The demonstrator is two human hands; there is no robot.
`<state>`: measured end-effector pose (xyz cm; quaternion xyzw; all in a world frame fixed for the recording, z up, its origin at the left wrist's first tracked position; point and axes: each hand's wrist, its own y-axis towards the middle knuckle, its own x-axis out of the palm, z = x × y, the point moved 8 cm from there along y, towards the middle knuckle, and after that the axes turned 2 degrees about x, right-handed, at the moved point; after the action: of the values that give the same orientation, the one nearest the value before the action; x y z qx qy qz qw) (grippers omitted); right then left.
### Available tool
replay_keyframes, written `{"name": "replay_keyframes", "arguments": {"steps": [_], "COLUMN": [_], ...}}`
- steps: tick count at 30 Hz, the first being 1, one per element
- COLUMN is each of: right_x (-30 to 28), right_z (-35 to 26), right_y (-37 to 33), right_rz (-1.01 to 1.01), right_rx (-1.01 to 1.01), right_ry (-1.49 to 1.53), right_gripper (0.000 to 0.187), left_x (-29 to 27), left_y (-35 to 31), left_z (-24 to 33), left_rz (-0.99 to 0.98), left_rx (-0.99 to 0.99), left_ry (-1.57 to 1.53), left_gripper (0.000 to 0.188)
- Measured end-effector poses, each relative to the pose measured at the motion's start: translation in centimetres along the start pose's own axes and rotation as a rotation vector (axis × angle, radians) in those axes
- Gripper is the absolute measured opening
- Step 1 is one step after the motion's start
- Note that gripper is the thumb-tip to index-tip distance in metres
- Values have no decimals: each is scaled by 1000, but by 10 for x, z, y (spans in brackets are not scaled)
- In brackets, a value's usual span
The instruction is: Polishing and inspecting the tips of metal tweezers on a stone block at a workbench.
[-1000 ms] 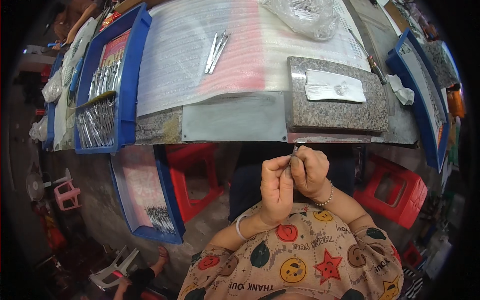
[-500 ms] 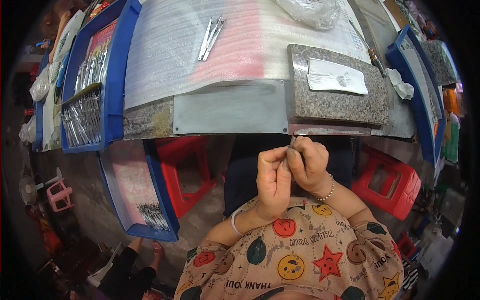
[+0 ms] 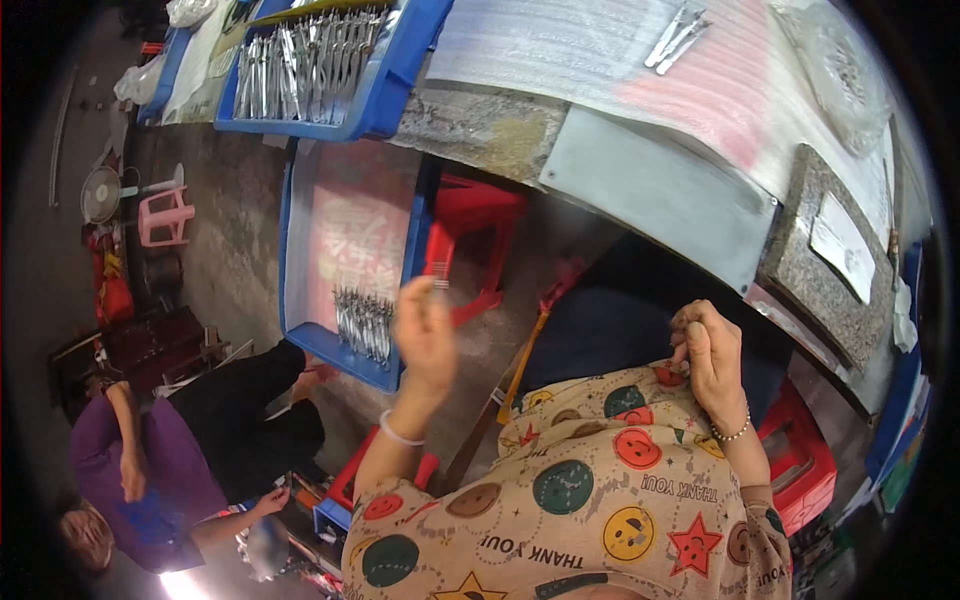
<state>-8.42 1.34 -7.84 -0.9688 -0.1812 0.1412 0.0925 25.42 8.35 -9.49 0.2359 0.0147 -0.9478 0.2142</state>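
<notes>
My left hand (image 3: 424, 340), blurred by motion, is raised beside the lower blue tray (image 3: 287, 262). Its fingers are pinched together around something small and thin that I cannot make out. Inside that tray, slim silver metal tools (image 3: 363, 325) that look like tweezers lie bunched at the near end. My right hand (image 3: 712, 362) is well apart from the left, over my lap and short of the table edge. Its fingers are curled in with the thumb pressed against them; whatever they may hold is hidden.
An upper blue tray (image 3: 352, 128) on the table holds rows of similar tools. More tools (image 3: 678, 38) rest on the foam sheet (image 3: 560, 50). A grey metal plate (image 3: 655, 195) and a granite slab (image 3: 815, 270) with folded white cloth (image 3: 842, 245) line the edge. Another person (image 3: 150, 470) sits at left.
My hands, together at the table edge before, have parted. The left has swung left to the lower tray; the right has dropped back toward my lap. The view has turned left.
</notes>
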Motion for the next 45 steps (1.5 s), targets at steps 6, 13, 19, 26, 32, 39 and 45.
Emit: {"name": "replay_keyframes", "arguments": {"steps": [6, 13, 19, 26, 32, 39, 45], "right_x": [33, 42, 35, 43, 30, 6, 6], "right_z": [-11, -7, -6, 14, 24, 49, 56], "right_y": [20, 24, 30, 26, 13, 4, 4], "right_rz": [-195, -274, -272, -352, -314, -347, -414], "right_rx": [-2, 12, -29, -60, -32, 137, 147], "right_ry": [-97, -252, -328, -396, -386, -328, -279], "right_gripper": [22, 25, 25, 28, 30, 40, 38], "left_x": [-152, -194, -169, -3, 166, 232, 243], "left_y": [17, -4, 21, 91, 148, 187, 200], "left_z": [-99, -159, -88, 145, 233, 212, 203], "left_rz": [349, 233, 202, -24, -393, -453, -505], "left_rx": [-19, -191, 47, 473, 706, 545, 438], "left_ry": [541, 872, 939, 414, 224, 477, 485], "left_gripper": [19, 17, 18, 19, 26, 36, 39]}}
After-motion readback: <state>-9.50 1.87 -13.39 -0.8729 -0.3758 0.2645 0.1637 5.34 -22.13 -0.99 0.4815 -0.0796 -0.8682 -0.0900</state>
